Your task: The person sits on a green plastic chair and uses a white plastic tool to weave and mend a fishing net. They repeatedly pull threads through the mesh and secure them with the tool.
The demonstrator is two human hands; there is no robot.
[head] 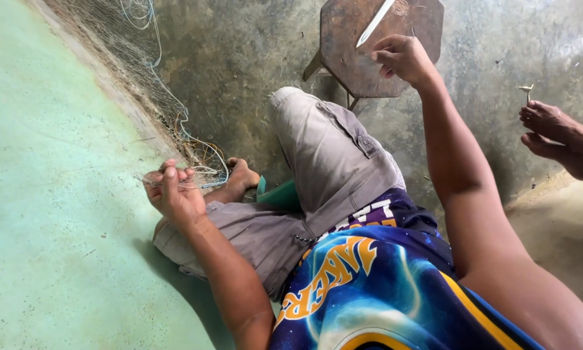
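The fishing net (174, 123), at ten o'clock, is pinched in the left hand (173, 194); a white netting needle (374, 24) is gripped by the right hand (403, 58). Mesh could probably be snagged by hard pulling.

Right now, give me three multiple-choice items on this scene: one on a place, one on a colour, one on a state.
1. Where is the wooden stool?
A. behind the raised right hand
B. under the left hand
C. on the net

2. What colour is the floor under the left hand?
A. red
B. pale green
C. black

3. What is the right hand doing?
A. lying flat
B. pinching a netting needle
C. gripping a foot

Answers: 1 A, the stool shows past the hand. 2 B, the paint is green. 3 B, fingers close on the pale needle.
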